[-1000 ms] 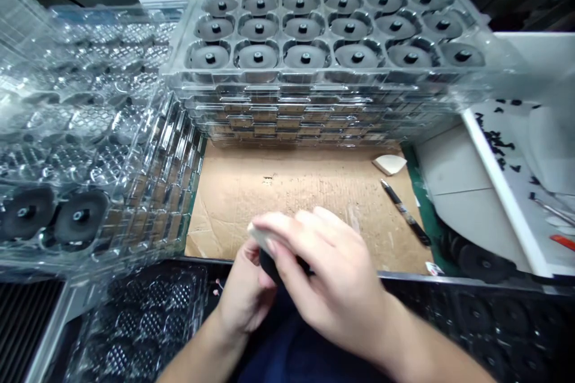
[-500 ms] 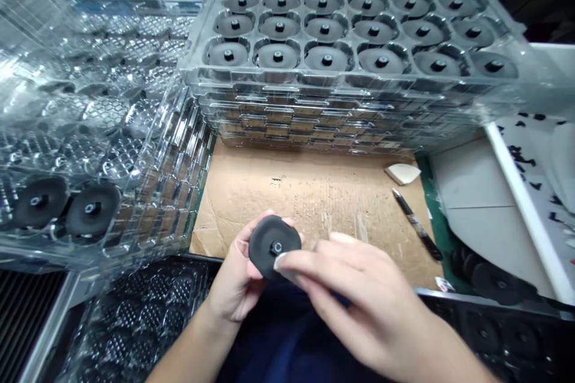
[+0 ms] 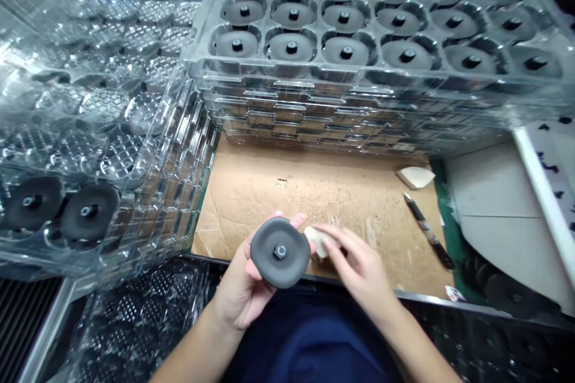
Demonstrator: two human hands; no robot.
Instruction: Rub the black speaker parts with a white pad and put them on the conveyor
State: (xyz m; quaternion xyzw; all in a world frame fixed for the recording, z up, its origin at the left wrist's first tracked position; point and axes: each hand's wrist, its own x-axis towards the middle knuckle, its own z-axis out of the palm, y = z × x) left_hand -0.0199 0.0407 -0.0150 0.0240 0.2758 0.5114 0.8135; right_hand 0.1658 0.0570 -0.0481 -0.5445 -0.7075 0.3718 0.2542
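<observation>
My left hand (image 3: 242,296) grips a matte black round disc (image 3: 278,269) by its rim. A short hub with a pale ring at its tip stands up from the disc's middle, facing me. Just right of the disc, my right hand (image 3: 365,266) pinches a small off-white sponge wedge (image 3: 318,240) between thumb and fingers, close to the disc's edge; whether they touch I cannot tell. Both hands are over the near edge of a cardboard sheet (image 3: 251,185).
Stacked clear trays (image 3: 314,81) full of similar discs stand behind the cardboard. Another tray stack (image 3: 148,197) at left shows two discs in its front row. A second wedge (image 3: 415,178) and a black pen (image 3: 429,230) lie at right. Darker trays (image 3: 139,317) sit below left.
My right hand has moved away from the disc's hub to its right side, and the wedge in it now shows clearly. The disc is turned more toward me. The view has shifted slightly.
</observation>
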